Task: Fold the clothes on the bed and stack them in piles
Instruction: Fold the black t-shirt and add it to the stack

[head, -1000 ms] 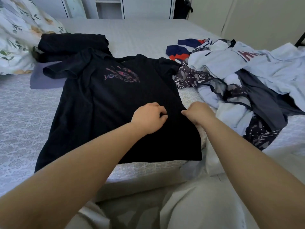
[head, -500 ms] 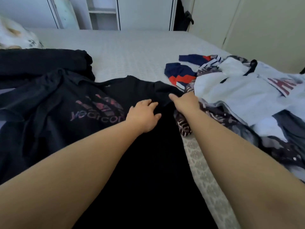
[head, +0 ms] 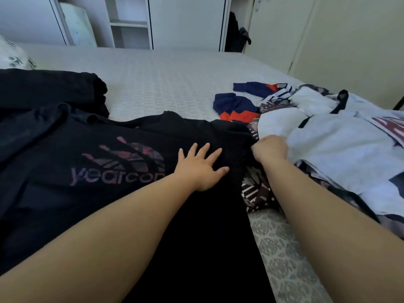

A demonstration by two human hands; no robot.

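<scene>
The black tee (head: pixel 91 171) lies spread on the bed (head: pixel 170 84) just beside the unfolded heap (head: pixel 328 149), left hand (head: pixel 201 169) pressing it flat with fingers splayed, right hand (head: pixel 271 147) pinching its sleeve edge, so a hasty pull could drag heap fabric into the fold.

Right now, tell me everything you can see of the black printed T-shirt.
The black T-shirt lies spread front-up on the bed, soft knit by its look, with a purple-red logo and lettering on the chest. Its neckline points away from the camera. The left hand presses flat beside the print; the right hand grips its right sleeve edge. Its left side overlaps other dark clothes.
</scene>
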